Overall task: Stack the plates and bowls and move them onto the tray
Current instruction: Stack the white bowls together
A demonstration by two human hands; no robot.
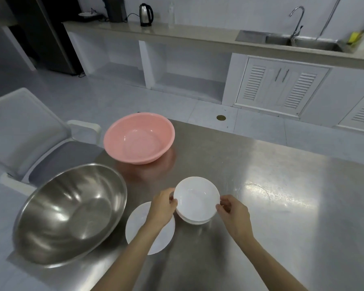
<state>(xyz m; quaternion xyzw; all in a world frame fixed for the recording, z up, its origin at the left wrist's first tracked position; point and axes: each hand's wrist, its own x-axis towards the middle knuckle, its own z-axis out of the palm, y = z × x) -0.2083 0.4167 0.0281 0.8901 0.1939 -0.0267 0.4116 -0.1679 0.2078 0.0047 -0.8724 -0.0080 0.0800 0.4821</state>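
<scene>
Stack of white bowls [197, 200] — mid-worktop, toward the near edge; left hand [163, 207] and right hand [232, 211] pinch the top bowl's rim from opposite sides. White plate [144, 222] — just left of the stack, under the left forearm. Steel basin [72, 213] at the worktop's [282, 206] left edge; pink basin [139, 137] at its far-left corner.

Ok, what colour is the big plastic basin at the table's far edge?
Pink; the basin shows clearly in the head view, beyond the steel bowl.
</scene>
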